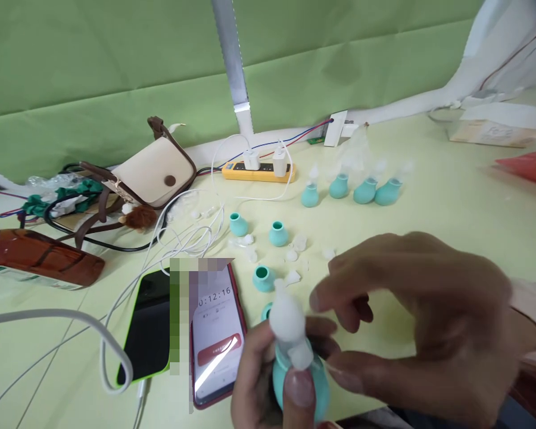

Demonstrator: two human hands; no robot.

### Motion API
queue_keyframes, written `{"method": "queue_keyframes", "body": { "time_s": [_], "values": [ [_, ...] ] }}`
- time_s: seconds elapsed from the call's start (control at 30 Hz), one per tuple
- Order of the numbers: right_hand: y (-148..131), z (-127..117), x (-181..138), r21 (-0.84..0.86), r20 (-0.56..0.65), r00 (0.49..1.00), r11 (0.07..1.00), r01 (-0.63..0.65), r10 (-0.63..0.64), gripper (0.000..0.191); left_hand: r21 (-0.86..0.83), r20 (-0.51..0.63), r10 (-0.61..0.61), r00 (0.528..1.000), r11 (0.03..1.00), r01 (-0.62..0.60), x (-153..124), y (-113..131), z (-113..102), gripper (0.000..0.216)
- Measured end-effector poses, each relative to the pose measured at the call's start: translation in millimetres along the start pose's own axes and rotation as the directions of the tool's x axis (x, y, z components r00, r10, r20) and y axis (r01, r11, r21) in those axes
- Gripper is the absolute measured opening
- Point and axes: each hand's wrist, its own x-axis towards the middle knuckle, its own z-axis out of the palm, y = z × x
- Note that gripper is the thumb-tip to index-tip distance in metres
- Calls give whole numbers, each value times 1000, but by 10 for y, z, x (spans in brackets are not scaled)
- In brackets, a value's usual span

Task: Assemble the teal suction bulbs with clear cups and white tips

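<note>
A teal squeeze bulb (319, 390) with a milky white nozzle piece (287, 316) in its neck stands upright in the grip of my left hand (254, 381). My left thumb presses against its front, just below the white piece. Close by on the right, my right hand (429, 316) has its thumb and forefinger spread apart with nothing between them. The right thumb tip is near the bulb's side; whether it touches, I cannot tell. Open-necked teal bulbs (278, 233) stand on the table beyond, with small white plastic parts (292, 254) lying among them.
Several teal bulbs with white tips (310, 194) stand farther back. A timer phone (214, 363) and a green-edged phone (147, 322) lie at left among white cables (192, 235). Behind are a handbag (147, 170), a brown bottle (40, 259) and a yellow power strip (259, 174).
</note>
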Motion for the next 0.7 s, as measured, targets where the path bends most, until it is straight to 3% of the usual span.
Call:
{"method": "queue_keyframes", "body": {
  "time_s": [0.07, 0.13, 0.23, 0.33, 0.5, 0.7],
  "values": [
    [-16, -2, 5, -145, 85, 989, 980, 134, -123, 16, -222, -234, -95, 968, 974, 42, 3, 15, 112, 24],
    [-16, -1, -3, -266, 152, 974, 943, 202, -166, 15, -381, -424, -221, 878, 923, 49, 22, 58, 244, 21],
    [-11, 16, -26, -332, 166, 975, 922, 199, -150, 10, -513, -574, -364, 734, 858, 24, 56, 139, 398, 24],
    [-33, 52, -35, -294, 164, 980, 942, 160, -115, 16, -533, -631, -438, 641, 845, 53, 71, 181, 448, 29],
    [-89, 87, -50, -280, 148, 988, 960, 6, 37, 13, -506, -676, -434, 595, 861, 53, 90, 187, 448, 26],
    [-32, 16, -77, -287, 215, 972, 945, 158, -98, 8, -509, -651, -437, 620, 858, 70, 105, 203, 464, 30]
  ]
}}
